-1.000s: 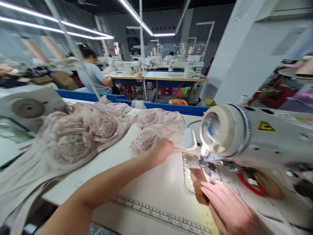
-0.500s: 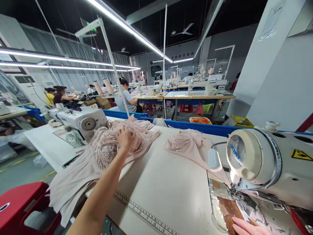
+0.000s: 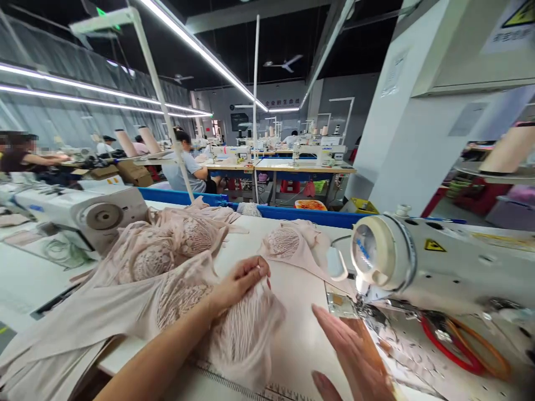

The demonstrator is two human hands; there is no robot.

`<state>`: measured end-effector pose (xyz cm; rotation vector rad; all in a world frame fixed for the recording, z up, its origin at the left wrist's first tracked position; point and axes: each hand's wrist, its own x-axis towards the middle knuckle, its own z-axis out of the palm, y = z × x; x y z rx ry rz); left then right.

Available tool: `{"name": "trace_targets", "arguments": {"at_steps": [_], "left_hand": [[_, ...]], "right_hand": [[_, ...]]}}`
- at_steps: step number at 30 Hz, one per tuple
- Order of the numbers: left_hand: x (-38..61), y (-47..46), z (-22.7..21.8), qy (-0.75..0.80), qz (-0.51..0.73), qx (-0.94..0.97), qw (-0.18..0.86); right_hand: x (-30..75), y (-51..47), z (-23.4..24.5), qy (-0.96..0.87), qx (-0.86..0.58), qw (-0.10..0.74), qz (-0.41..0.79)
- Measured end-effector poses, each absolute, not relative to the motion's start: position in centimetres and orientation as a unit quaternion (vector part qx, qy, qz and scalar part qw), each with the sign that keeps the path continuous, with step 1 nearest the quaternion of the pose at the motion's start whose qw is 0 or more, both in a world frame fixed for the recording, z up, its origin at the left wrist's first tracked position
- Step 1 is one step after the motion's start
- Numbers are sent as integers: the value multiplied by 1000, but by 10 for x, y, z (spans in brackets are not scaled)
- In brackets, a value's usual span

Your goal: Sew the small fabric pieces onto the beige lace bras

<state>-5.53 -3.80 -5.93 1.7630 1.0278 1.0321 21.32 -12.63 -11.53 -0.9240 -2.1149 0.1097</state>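
Left hand (image 3: 240,284): we pinch the edge of a pink lace bra (image 3: 246,337) between thumb and bunched fingers.
Tabletop (image 3: 298,320): it is under the bra, which hides part of our ruler (image 3: 288,393); a garment pile (image 3: 146,259) sits alongside.
Right hand (image 3: 355,353): our fingers seem pressed together, thumb apart, though blurred, near the sewing machine (image 3: 447,267).

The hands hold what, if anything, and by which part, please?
The left hand holds a pale pink lace bra by one cup's upper edge; the right hand, nothing.
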Motion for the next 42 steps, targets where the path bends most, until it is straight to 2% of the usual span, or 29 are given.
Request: {"name": "trace_targets", "arguments": {"at_steps": [2, 4, 7, 10, 14, 16, 18, 23, 24, 26, 28, 31, 34, 37, 42], "left_hand": [[-34, -51, -63, 353, 358, 704, 503], [-21, -57, -69, 346, 354, 721, 485], [-18, -50, -82, 378, 374, 777, 337], [-24, -28, -97, 379, 312, 856, 164], [-10, -8, -101, 347, 183, 917, -72], [13, -13, -94, 318, 175, 926, -106], [41, -25, -86, 265, 192, 944, -31], [85, -46, -77, 183, 100, 886, 414], [87, -45, -78, 186, 86, 858, 472], [85, -41, -83, 206, 83, 827, 516], [81, -39, -91, 262, 107, 832, 477], [77, -41, -104, 377, 142, 854, 328], [75, -46, -111, 421, 150, 879, 167], [75, -49, -109, 375, 156, 911, 70], [79, -47, -106, 226, 159, 961, -19]], "right_hand": [[194, -127, -104, -816, -373, 408, 166], [184, -130, -101, -761, -395, 385, 340], [186, -141, -100, -633, -404, 351, 560], [204, -153, -100, -545, -420, 380, 618], [235, -159, -106, -527, -496, 356, 591], [247, -158, -109, -550, -539, 329, 546], [254, -156, -108, -603, -567, 320, 460], [269, -154, -101, -741, -538, 328, 233], [273, -154, -103, -750, -533, 332, 207], [281, -154, -110, -753, -537, 342, 165], [286, -154, -117, -751, -547, 359, 93], [287, -157, -116, -773, -522, 360, -15], [283, -163, -105, -828, -465, 313, 15], [281, -164, -99, -843, -459, 276, 45], [285, -158, -106, -837, -490, 238, -50]]}}
